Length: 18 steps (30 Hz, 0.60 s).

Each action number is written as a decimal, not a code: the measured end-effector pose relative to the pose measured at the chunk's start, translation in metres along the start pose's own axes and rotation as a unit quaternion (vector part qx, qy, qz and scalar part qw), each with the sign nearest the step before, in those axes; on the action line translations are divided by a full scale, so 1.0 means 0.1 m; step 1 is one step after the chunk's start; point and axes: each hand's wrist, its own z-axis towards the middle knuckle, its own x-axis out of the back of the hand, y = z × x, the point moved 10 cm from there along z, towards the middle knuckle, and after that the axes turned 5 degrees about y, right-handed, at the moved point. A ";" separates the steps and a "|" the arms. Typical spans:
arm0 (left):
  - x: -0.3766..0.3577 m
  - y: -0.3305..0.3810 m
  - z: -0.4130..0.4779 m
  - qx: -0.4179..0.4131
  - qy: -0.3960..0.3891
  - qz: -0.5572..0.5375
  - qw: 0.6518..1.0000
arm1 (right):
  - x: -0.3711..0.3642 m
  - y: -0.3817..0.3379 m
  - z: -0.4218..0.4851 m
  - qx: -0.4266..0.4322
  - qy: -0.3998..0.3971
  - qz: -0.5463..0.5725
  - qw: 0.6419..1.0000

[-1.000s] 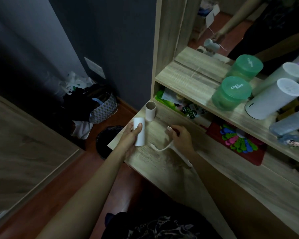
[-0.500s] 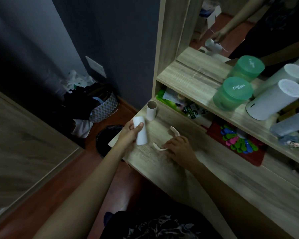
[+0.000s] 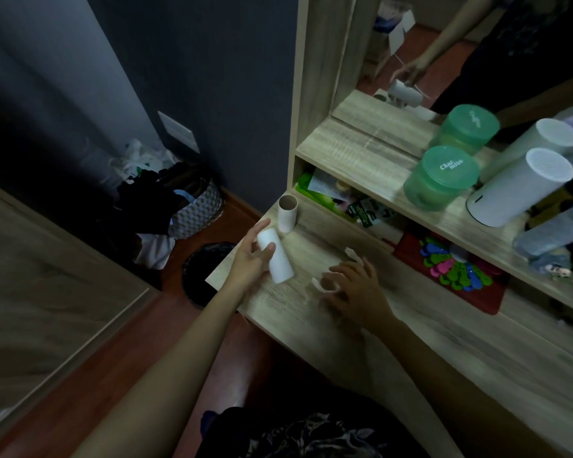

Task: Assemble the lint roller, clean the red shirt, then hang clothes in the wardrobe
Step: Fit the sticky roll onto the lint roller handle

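Here, left hand (image 3: 250,264): fingers curled around a smooth white lint roll (image 3: 276,257), held tilted at 10 o'clock on the desk (image 3: 311,325).
Right hand (image 3: 356,290): fingers spread loosely, laid on the curved white plastic handle (image 3: 318,285).
Cardboard tube (image 3: 287,213): upright, at 12 o'clock of the roll.

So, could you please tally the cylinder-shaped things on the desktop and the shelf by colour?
White rolls on the desktop: 2, the white roll in the left hand and the empty core.
Green jars: 1.
White canisters: 1.
Total: 4.
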 end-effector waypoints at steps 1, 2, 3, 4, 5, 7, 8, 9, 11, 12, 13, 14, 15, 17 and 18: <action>0.00 0.02 0.00 -0.005 0.000 0.003 1.000 | 0.06 -0.08 0.06 -0.004 0.025 0.010 1.000; 0.00 0.04 0.00 -0.011 0.000 0.011 1.000 | 0.11 -0.18 0.12 -0.007 0.048 0.030 0.998; 0.01 0.05 0.00 -0.014 0.002 0.013 1.000 | 0.16 -0.28 0.19 -0.007 0.072 0.054 0.996; 0.01 0.06 0.00 -0.014 0.003 0.011 1.000 | 0.19 -0.37 0.24 -0.011 0.092 0.079 0.993; 0.01 0.07 0.00 -0.013 0.006 0.001 1.000 | 0.21 -0.43 0.30 -0.029 0.110 0.103 0.988; 0.01 0.09 -0.01 0.004 0.016 -0.040 0.999 | 0.17 -0.43 0.38 -0.119 0.099 0.199 0.968; 0.01 0.08 -0.01 0.017 0.022 -0.065 0.997 | 0.11 -0.40 0.38 -0.178 0.079 0.262 0.945; 0.00 0.08 -0.01 0.026 0.027 -0.089 0.995 | 0.03 -0.39 0.38 -0.220 0.061 0.316 0.921; 0.00 0.08 -0.01 0.036 0.036 -0.120 0.991 | -0.05 -0.42 0.40 -0.254 0.035 0.365 0.895; 0.01 0.09 -0.02 0.039 0.043 -0.130 0.990 | -0.07 -0.42 0.42 -0.261 0.032 0.379 0.887; 0.01 0.08 -0.02 0.045 0.048 -0.141 0.988 | -0.08 -0.42 0.44 -0.266 0.029 0.386 0.883; 0.01 0.09 -0.03 0.049 0.054 -0.148 0.986 | -0.08 -0.42 0.46 -0.268 0.028 0.386 0.882; 0.03 0.09 -0.03 0.048 0.061 -0.151 0.985 | -0.10 -0.42 0.47 -0.268 0.023 0.384 0.883; 0.09 0.11 -0.03 0.036 0.076 -0.135 0.987 | -0.08 -0.41 0.49 -0.255 0.026 0.380 0.889; 0.13 0.12 -0.02 0.031 0.081 -0.116 0.990 | -0.04 -0.40 0.50 -0.244 0.033 0.379 0.892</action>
